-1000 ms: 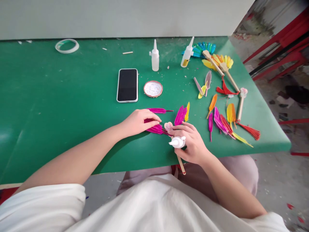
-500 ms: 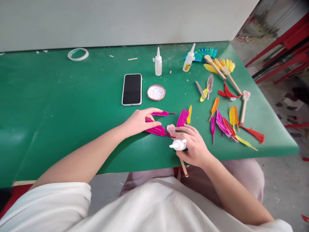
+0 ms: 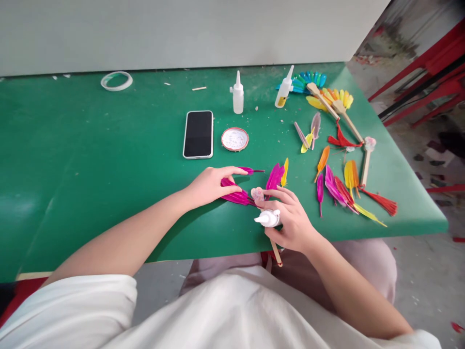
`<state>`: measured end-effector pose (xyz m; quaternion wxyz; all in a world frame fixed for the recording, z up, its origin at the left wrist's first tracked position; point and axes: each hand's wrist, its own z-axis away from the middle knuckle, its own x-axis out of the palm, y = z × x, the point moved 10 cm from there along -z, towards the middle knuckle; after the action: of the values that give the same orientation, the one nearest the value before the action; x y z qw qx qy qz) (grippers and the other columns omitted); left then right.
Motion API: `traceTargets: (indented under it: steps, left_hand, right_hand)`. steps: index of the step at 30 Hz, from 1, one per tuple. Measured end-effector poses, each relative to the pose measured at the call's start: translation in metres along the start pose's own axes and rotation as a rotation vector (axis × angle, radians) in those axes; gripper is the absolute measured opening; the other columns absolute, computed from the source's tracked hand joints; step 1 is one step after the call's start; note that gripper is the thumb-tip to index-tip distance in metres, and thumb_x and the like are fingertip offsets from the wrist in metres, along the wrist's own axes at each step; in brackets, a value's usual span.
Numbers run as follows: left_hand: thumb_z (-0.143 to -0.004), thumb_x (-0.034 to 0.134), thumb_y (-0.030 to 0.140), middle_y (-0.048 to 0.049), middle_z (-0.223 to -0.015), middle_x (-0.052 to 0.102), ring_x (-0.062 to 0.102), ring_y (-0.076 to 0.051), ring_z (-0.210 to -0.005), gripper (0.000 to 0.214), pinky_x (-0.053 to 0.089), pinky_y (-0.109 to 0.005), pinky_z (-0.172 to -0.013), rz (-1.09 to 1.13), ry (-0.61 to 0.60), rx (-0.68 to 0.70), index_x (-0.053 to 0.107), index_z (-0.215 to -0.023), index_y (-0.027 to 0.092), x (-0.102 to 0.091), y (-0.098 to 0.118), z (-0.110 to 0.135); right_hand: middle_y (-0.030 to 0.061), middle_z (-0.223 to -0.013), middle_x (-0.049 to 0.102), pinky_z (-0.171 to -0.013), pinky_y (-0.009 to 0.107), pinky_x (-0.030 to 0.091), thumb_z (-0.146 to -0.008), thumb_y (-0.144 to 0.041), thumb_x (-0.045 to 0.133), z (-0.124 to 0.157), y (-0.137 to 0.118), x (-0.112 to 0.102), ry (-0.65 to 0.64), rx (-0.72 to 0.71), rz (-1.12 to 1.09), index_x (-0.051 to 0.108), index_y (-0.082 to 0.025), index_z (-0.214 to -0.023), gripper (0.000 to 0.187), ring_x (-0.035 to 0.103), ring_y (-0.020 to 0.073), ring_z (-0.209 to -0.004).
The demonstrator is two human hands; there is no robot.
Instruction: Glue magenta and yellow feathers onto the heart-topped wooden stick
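Note:
My left hand (image 3: 205,186) is stretched over a bunch of magenta feathers (image 3: 238,197), thumb and index finger apart, with the thumb resting on the bunch. Its index finger touches a separate magenta feather (image 3: 250,170). My right hand (image 3: 292,220) is closed around a white glue bottle (image 3: 269,218), whose nozzle points left. Under that hand lies a wooden fan handle (image 3: 276,252) with a pale pink flower-like head (image 3: 257,194); the feather quills meet this head. Beyond my right fingers are a magenta feather cluster (image 3: 275,176) and a yellow feather (image 3: 285,172).
A phone (image 3: 198,134) and a round lid (image 3: 235,139) lie ahead. Two glue bottles, one upright (image 3: 238,94) and one tilted (image 3: 284,89), stand farther back. A tape roll (image 3: 116,81) is at back left. Finished-looking feather fans (image 3: 341,99) and loose feathers (image 3: 336,184) fill the right side.
My left hand has shifted very slightly right over the magenta feathers, its index finger reaching a bit farther along the separate one. The right hand and glue bottle are almost unmoved.

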<state>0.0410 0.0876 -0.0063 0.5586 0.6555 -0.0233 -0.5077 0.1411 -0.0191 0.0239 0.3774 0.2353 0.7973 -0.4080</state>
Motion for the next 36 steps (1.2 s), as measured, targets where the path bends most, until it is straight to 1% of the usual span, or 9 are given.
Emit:
traceTargets:
  steps: [8,11,14,18,20,26,30,36]
  left_hand:
    - [-0.077,0.060,0.040,0.0015,-0.078,0.066,0.059,-0.013,-0.069,0.039,0.043,-0.025,-0.071,-0.019,0.001,0.029,0.058,-0.113,0.025,0.002,0.000,0.000]
    - [-0.076,0.060,0.040,0.0011,-0.079,0.066,0.060,-0.013,-0.070,0.039,0.044,-0.025,-0.072,-0.021,-0.001,0.035,0.058,-0.112,0.025,0.002,0.001,0.000]
    - [-0.076,0.060,0.041,0.0006,-0.079,0.066,0.060,-0.014,-0.070,0.039,0.044,-0.026,-0.072,-0.019,0.001,0.037,0.059,-0.111,0.024,0.001,0.001,0.000]
    - [-0.076,0.059,0.041,-0.0004,-0.080,0.066,0.060,-0.014,-0.070,0.040,0.045,-0.026,-0.071,-0.006,-0.010,0.030,0.058,-0.112,0.023,0.002,-0.001,0.000]
    - [-0.076,0.059,0.042,-0.0007,-0.080,0.066,0.060,-0.014,-0.071,0.041,0.045,-0.026,-0.071,-0.007,-0.020,0.030,0.058,-0.112,0.023,0.003,-0.001,0.000]
    - [-0.076,0.061,0.040,0.0001,-0.079,0.066,0.061,-0.014,-0.071,0.038,0.045,-0.026,-0.071,-0.020,0.006,0.027,0.059,-0.110,0.024,0.001,-0.001,0.000]
    - [-0.075,0.061,0.040,0.0006,-0.079,0.066,0.061,-0.014,-0.071,0.038,0.045,-0.025,-0.072,-0.018,0.004,0.023,0.059,-0.110,0.025,0.001,-0.001,0.000]
    - [-0.076,0.060,0.042,-0.0006,-0.080,0.067,0.060,-0.014,-0.070,0.039,0.045,-0.026,-0.070,-0.014,-0.004,0.033,0.060,-0.110,0.022,0.002,-0.001,0.000]
  right_hand:
    - [0.0012,-0.096,0.067,-0.104,0.050,0.027,-0.064,-0.017,0.052,-0.001,-0.001,0.004,-0.029,0.014,0.029,0.051,-0.022,-0.103,0.039,0.052,0.0248,-0.108]
    - [0.0013,-0.092,0.067,-0.104,0.051,0.026,-0.064,-0.017,0.051,-0.001,0.000,0.004,-0.033,0.022,0.020,0.051,-0.023,-0.102,0.038,0.054,0.0246,-0.104]
    - [0.0019,-0.094,0.067,-0.103,0.051,0.028,-0.064,-0.017,0.051,0.000,0.002,0.003,-0.028,0.023,-0.007,0.051,-0.023,-0.103,0.039,0.054,0.0246,-0.105]
    - [0.0037,-0.101,0.066,-0.100,0.048,0.034,-0.068,-0.021,0.052,0.003,0.000,-0.009,0.064,-0.016,-0.046,0.052,-0.024,-0.096,0.028,0.049,0.0248,-0.115]
    - [0.0043,-0.101,0.066,-0.100,0.048,0.034,-0.069,-0.022,0.052,0.005,-0.002,-0.013,0.089,-0.025,-0.031,0.052,-0.024,-0.095,0.025,0.047,0.0251,-0.118]
    - [0.0022,-0.093,0.068,-0.104,0.049,0.027,-0.068,-0.020,0.052,0.006,-0.007,-0.003,0.001,-0.037,0.038,0.051,-0.022,-0.108,0.039,0.046,0.0259,-0.120]
    - [0.0010,-0.086,0.069,-0.105,0.050,0.024,-0.066,-0.019,0.052,0.005,-0.007,-0.001,-0.010,-0.018,0.068,0.051,-0.022,-0.110,0.044,0.048,0.0256,-0.117]
    - [0.0002,-0.083,0.068,-0.106,0.052,0.024,-0.065,-0.017,0.052,0.005,-0.006,-0.001,0.012,0.006,0.070,0.051,-0.023,-0.110,0.046,0.054,0.0243,-0.106]
